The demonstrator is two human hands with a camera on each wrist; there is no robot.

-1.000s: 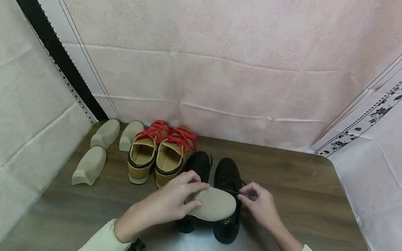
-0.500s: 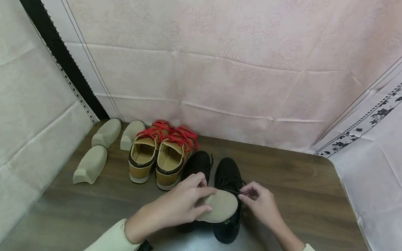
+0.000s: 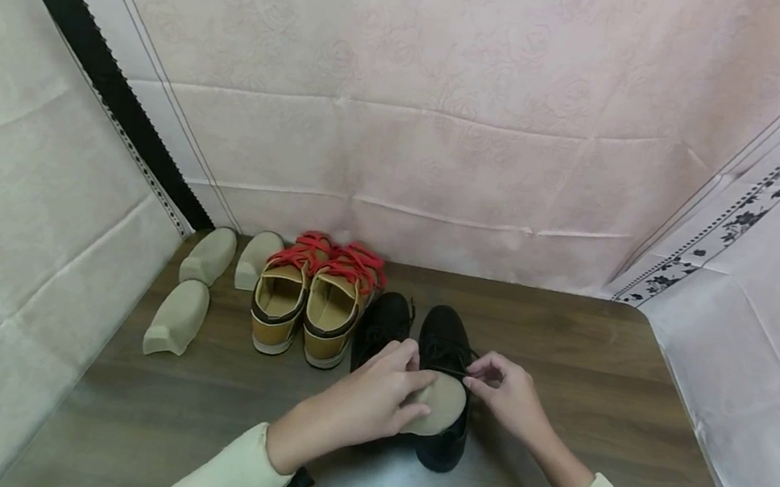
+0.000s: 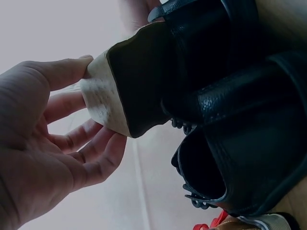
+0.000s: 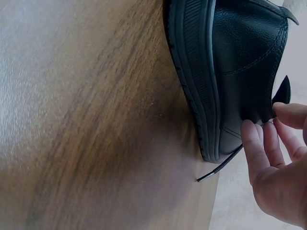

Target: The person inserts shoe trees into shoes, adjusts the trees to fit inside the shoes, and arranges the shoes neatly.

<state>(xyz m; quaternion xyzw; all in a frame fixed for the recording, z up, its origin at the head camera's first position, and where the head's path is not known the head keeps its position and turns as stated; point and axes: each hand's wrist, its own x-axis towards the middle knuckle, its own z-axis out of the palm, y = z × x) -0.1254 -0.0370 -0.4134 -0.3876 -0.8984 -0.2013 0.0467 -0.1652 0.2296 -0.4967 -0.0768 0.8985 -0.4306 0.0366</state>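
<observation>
Between the thumb and fingers of my left hand point(image 3: 378, 396) is a beige toe-shaped shoe insert point(image 3: 441, 406). The left wrist view shows the pale cut end of the insert point(image 4: 103, 91) in the fingertips, its front part over the opening of the right-hand black shoe point(image 3: 444, 335). My right hand point(image 3: 506, 396) pinches that shoe's upper at the opening by the laces; whether it has the tongue or the flap edge is hard to tell. A loose lace end point(image 5: 216, 172) hangs down the shoe's side. The other black shoe point(image 3: 383, 324) stands alongside, partly behind my left hand.
Left of the black shoes stand tan shoes point(image 3: 327, 341) with red laces. Three more beige inserts point(image 3: 178, 319) lie farther left on the brown wooden table point(image 3: 566, 354). Pale cloth point(image 3: 400, 163) hangs behind and at both sides.
My left hand has carried the insert rightward, from between the black shoes to over the right-hand one's opening. The right hand keeps its pinch at nearly the same spot.
</observation>
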